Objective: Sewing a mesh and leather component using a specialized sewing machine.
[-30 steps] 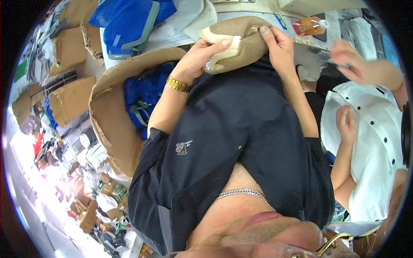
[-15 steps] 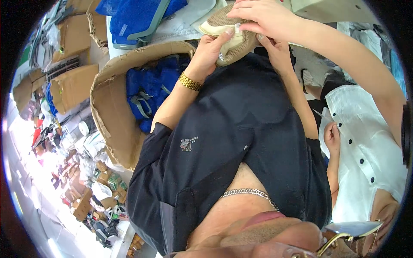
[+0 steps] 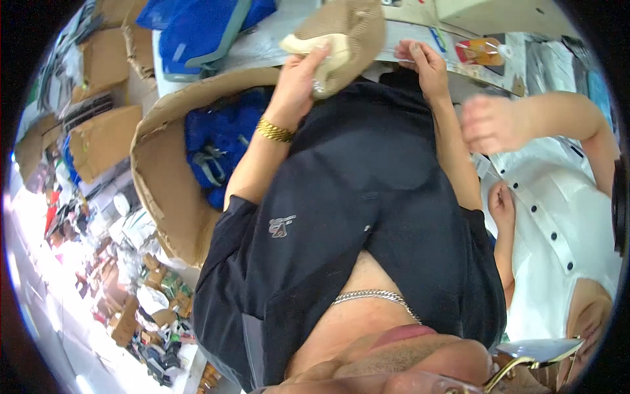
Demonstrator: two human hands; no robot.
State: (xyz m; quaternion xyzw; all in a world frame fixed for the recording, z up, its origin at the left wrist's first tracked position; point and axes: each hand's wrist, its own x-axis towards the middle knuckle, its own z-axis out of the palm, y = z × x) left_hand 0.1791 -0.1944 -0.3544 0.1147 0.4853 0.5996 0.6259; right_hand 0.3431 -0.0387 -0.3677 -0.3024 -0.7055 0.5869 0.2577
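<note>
Left hand (image 3: 303,77) closed on tan knit shoe upper (image 3: 348,33) with cream sole edge, held above worktop (image 3: 262,43), right hand (image 3: 423,60) just beside it, fingers curled, pinching worktop edge, cardboard box (image 3: 164,190) of blue bags below left hand, another person's hand (image 3: 489,123) near right hand

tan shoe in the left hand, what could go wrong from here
1. Only the left hand grips the tan shoe; the right hand rests on the table edge, so the shoe could slip or twist.
2. A co-worker's hand hangs close beside the right forearm; the two might bump.
3. The open cardboard box of blue items sits just below the left arm, so a dropped shoe may land in it.
</note>
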